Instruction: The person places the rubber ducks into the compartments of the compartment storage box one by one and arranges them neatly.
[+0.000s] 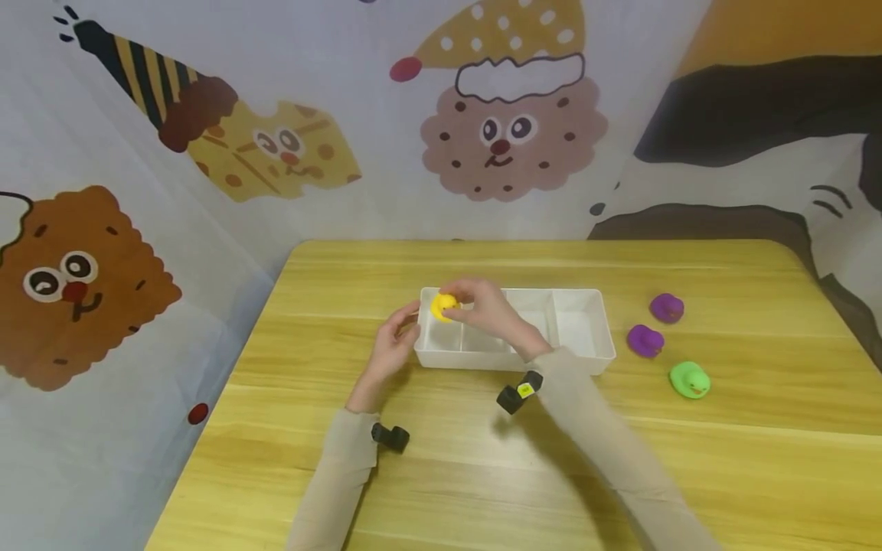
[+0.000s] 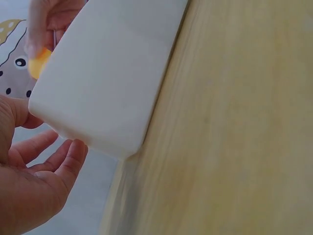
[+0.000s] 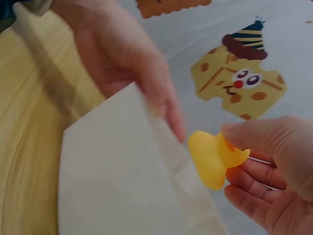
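A yellow rubber duck (image 1: 445, 307) is pinched between the thumb and fingers of my right hand (image 1: 485, 310), above the left end compartment of a white divided box (image 1: 510, 361). In the right wrist view the duck (image 3: 215, 159) sits just beside the box's rim. My left hand (image 1: 393, 348) is at the box's left end, its relaxed fingers touching the outer wall. The left wrist view shows the fingertips (image 2: 76, 147) against that end, the thumb by the upper corner. Part of the box's inside is hidden behind my right hand.
Two purple ducks (image 1: 667, 308) (image 1: 645, 341) and a green duck (image 1: 690, 380) stand on the wooden table (image 1: 441, 474) to the right of the box. Behind the table hangs a white cloth (image 1: 372, 218) printed with cartoon snacks.
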A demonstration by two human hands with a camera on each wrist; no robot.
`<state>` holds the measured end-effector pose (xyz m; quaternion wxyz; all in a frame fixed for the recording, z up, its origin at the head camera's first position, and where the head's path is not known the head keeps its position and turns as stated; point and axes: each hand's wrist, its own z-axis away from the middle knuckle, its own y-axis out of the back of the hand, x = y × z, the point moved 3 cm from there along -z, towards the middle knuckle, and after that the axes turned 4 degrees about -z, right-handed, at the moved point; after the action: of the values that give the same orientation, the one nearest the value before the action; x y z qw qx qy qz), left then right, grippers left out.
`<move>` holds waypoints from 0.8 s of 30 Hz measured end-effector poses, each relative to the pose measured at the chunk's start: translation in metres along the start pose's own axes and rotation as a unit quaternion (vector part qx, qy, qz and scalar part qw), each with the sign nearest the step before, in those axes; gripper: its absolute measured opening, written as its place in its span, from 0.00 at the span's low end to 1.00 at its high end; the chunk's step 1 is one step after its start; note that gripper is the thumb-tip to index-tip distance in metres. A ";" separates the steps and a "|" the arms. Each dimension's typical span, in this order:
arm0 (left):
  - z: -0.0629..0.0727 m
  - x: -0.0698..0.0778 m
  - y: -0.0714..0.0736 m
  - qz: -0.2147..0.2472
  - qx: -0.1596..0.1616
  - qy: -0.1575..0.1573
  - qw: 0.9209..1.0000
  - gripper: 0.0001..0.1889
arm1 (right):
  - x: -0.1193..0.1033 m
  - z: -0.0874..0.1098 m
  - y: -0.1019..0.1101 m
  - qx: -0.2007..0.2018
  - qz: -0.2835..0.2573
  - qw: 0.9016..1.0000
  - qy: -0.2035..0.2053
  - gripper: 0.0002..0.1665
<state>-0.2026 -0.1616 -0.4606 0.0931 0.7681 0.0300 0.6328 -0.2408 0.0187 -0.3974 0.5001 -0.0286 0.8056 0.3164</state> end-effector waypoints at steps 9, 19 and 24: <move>0.000 -0.001 0.000 0.002 0.003 0.002 1.000 0.22 | 0.010 -0.005 -0.015 -0.052 0.109 0.993 -0.004 0.19; 0.001 0.001 0.000 0.002 0.007 -0.001 1.000 0.22 | 0.012 -0.011 -0.029 -0.091 0.215 0.972 0.024 0.14; 0.001 0.005 0.001 0.007 0.000 0.001 1.000 0.22 | 0.015 -0.010 -0.033 -0.096 0.223 0.969 0.035 0.13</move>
<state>-0.2010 -0.1616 -0.4558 0.0887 0.7676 0.0252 0.6342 -0.2445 -0.0094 -0.4227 0.3831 0.0930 0.7747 0.4944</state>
